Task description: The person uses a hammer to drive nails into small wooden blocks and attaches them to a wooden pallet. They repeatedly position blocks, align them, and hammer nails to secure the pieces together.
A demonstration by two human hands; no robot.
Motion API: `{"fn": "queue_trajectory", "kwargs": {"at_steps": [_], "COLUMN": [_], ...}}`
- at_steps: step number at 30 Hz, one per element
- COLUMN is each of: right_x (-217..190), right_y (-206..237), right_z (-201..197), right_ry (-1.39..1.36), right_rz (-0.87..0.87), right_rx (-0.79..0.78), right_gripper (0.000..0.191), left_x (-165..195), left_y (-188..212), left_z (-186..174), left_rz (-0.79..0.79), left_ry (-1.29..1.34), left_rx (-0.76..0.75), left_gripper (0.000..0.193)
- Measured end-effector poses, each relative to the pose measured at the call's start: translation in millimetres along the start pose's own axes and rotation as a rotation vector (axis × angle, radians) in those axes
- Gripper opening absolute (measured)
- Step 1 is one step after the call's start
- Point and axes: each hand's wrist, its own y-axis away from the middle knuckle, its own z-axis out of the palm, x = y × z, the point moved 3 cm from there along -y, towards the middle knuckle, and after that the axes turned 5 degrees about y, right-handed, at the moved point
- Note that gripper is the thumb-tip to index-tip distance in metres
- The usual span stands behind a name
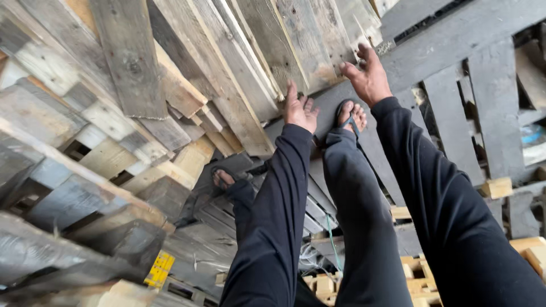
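- The left hand (300,109) reaches forward from a black sleeve (278,193), fingers spread and flat against the lower end of a leaning plank (227,74). It presses rather than grips; nothing is closed in it.
- The right hand (368,77) is raised higher, palm open, fingertips at the end of another weathered plank (310,42). It is not clenched; whether it truly touches the wood is hard to tell.
- Both planks belong to a stack of grey and pale boards (131,62) that slants from the top left down towards the hands.
- Between the arms, a foot in a dark sandal (348,116) stands on a dark grey board (375,153), just below the right hand.
- A second foot (223,178) rests lower, to the left, on stacked pallets.
- Left of the hands, pale wooden blocks (108,159) and grey pallet slats (62,199) fill the view.
- To the right lies a dark pallet (483,96) with gaps between its slats.
- A yellow scrap (159,269) sits near the bottom left, and light wood offcuts (421,276) lie at the bottom right.
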Motion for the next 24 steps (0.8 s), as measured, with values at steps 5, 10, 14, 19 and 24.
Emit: {"fn": "queue_trajectory", "kwargs": {"at_steps": [5, 10, 14, 19, 24], "right_x": [-9.2, -10.8, -21.8, -58.5, -85.3], "right_y": [-22.8, 6.8, 36.5, 50.8, 52.3], "right_z": [28.3, 33.2, 43.3, 63.5, 66.1], "right_ry": [0.042, -0.315, -0.402, -0.544, -0.325], "right_rz": [-0.072, 0.183, 0.431, 0.004, -0.010], "right_rx": [0.033, -0.139, -0.222, -0.357, -0.349], "right_gripper": [0.071, 0.055, 0.063, 0.066, 0.095], "left_x": [10.5, 13.0, 20.0, 35.6, 54.4], "left_y": [-33.8, -18.7, 3.5, 34.5, 73.3], "left_z": [-5.4, -16.3, -24.9, -34.9, -24.0], "left_rz": [0.068, -0.051, -0.226, -0.366, -0.318], "left_ry": [0.099, 0.071, 0.240, 0.209, 0.135], "left_rx": [0.019, -0.142, -0.315, -0.252, -0.248], "left_gripper": [0.104, 0.078, 0.057, 0.041, 0.050]}}
